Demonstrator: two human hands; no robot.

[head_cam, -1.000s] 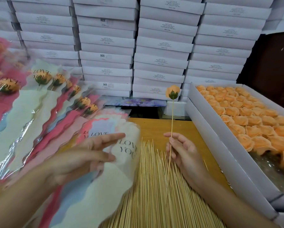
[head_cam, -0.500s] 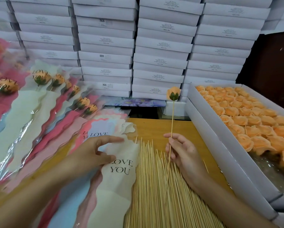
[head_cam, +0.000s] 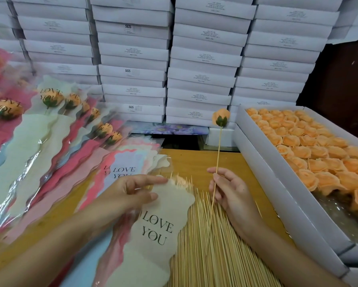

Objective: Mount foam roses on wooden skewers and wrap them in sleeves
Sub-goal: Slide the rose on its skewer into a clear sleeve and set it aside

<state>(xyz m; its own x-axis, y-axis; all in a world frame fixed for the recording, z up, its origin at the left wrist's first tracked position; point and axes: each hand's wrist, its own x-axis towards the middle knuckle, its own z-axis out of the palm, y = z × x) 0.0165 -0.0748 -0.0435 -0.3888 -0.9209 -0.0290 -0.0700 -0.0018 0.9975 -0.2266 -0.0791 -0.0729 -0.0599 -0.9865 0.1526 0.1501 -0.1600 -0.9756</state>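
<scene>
Left hand (head_cam: 130,193) pinches the limp cream sleeve (head_cam: 153,230) by its top edge while right hand (head_cam: 230,193) grips the light, snappable skewer (head_cam: 217,162) mid-shaft, clear of the soft foam rose (head_cam: 221,118).

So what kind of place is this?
Likely a small packing workshop or stockroom: stacked white cartons fill the back wall, a box of loose orange foam roses sits right, finished sleeved roses pile left.

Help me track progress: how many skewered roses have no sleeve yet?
1: the orange rose stands on the skewer held by the right hand. The sleeved pile at left may hide others.
</scene>
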